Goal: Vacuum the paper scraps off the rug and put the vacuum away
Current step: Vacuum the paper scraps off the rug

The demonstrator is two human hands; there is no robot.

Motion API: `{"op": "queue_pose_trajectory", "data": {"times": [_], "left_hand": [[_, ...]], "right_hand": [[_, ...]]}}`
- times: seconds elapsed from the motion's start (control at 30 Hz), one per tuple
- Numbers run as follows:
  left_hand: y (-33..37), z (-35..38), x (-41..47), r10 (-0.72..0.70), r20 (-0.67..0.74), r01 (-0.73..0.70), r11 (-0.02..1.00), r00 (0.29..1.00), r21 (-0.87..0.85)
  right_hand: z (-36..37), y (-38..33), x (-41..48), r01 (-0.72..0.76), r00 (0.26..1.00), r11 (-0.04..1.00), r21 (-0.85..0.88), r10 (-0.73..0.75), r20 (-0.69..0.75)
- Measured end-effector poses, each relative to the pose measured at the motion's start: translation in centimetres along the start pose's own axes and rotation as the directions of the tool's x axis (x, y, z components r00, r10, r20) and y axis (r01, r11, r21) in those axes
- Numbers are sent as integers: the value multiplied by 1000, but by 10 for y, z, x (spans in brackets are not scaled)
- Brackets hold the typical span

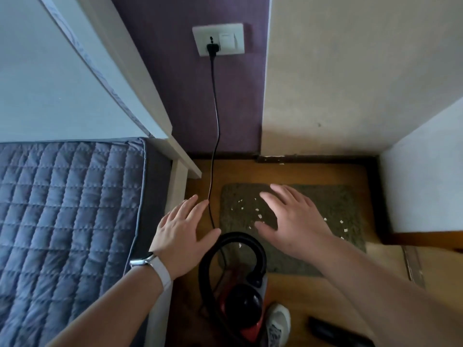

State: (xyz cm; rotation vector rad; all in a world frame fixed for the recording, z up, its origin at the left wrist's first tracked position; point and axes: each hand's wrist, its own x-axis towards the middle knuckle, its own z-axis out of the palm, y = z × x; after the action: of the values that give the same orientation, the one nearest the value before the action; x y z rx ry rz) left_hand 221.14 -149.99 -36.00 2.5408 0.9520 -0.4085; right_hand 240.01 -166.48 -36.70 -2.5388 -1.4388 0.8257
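The paper scraps lie scattered on the rug, mostly from its middle out to the right edge, with one more showing through the hose loop near the left near corner. None looks picked up yet, so I judge the vacuuming not begun. The vacuum, red and black, stands on the wooden floor at the rug's near edge, its black hose curled in a loop above it. Its cord runs along the rug's left edge and up the wall to the socket, plugged in.

Both hands are spread wide and hold nothing: the left hand hovers beside the cord, the right hand over the rug.

The step is likely taking up the hose. It would go best gripped near its free end, with the cord kept off the rug and slow strokes drawn from the far edge inward, so the light rug does not lift.

A bed stands left. A dark piece lies on the floor at the right, possibly a nozzle; it is too blurred to tell.
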Motion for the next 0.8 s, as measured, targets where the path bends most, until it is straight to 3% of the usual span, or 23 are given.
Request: {"op": "queue_pose_trajectory", "data": {"times": [0.2,0.33,0.6,0.8], "left_hand": [[-22,51,-43,-64,77,65,998,995,-11],[-32,92,-92,-22,140,26,999,990,-25],[-54,145,-191,-35,177,58,990,984,-126],[-60,195,-231,-40,203,71,986,978,-149]], "right_hand": [[48,-6,-35,-9,997,1000,-24,11,78],[79,-26,-73,1,994,1000,-26,2,110],[134,-71,-153,-11,989,1000,-18,14,150],[175,-67,-202,-48,980,999,-17,51,193]]}}
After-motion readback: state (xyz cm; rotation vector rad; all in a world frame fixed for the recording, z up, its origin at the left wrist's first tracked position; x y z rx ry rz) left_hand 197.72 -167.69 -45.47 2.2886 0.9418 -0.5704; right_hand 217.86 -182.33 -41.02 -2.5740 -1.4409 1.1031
